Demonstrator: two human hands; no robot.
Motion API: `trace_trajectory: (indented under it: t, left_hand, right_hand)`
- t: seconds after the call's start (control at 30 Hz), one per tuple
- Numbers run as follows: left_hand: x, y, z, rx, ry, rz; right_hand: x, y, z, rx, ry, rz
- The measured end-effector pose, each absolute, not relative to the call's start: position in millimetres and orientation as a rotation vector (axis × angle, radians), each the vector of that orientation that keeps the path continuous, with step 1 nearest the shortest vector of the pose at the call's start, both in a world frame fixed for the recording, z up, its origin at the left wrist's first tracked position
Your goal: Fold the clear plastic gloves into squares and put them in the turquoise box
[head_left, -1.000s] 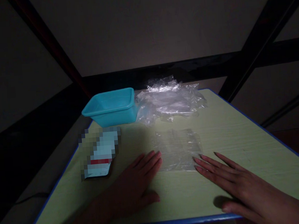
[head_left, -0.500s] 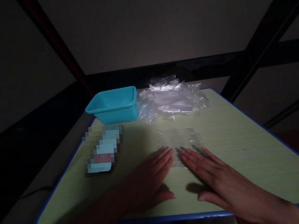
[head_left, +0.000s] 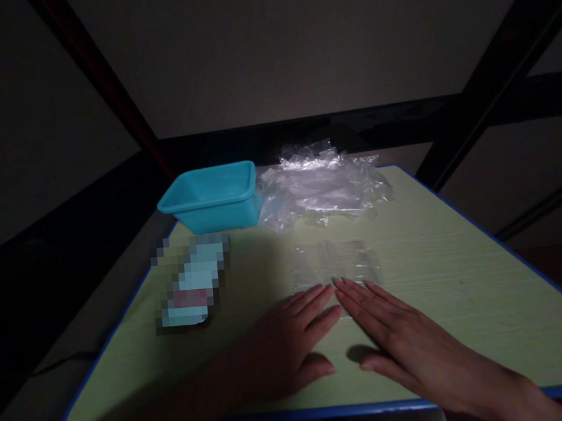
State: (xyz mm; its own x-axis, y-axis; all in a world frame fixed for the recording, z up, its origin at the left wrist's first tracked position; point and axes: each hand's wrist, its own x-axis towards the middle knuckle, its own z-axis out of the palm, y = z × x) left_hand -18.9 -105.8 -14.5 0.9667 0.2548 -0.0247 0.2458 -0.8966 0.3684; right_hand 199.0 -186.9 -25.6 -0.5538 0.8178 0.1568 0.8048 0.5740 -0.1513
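A clear plastic bag (head_left: 334,261) lies flat on the table, its near part covered by my fingers. My left hand (head_left: 295,336) rests palm down with fingers stretched over the bag's near left part. From the right, my right hand (head_left: 397,331) lies across the near right part, fingers straight and thumb apart. The fingertips of both hands almost meet near the bag's middle. Neither hand grips anything.
Behind the bag is a crumpled heap of clear plastic bags (head_left: 325,187). To its left stands a turquoise plastic basket (head_left: 212,206). A pixelated phone-like object (head_left: 194,282) lies at the left. The pale green table (head_left: 462,287) has a blue edge, with a wall behind.
My right hand has shifted slightly left, bringing its fingertips closer to the left hand's. My left fingers have spread a little and moved slightly right. The bag stays in place.
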Motion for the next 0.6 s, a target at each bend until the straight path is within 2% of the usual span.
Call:
trace_trajectory:
  t: [0.6]
  left_hand:
    - [-63,-91,-22,2.809,0.543,0.057]
  right_hand:
    - [201,-188,-26,-1.353,-2.622,-0.005]
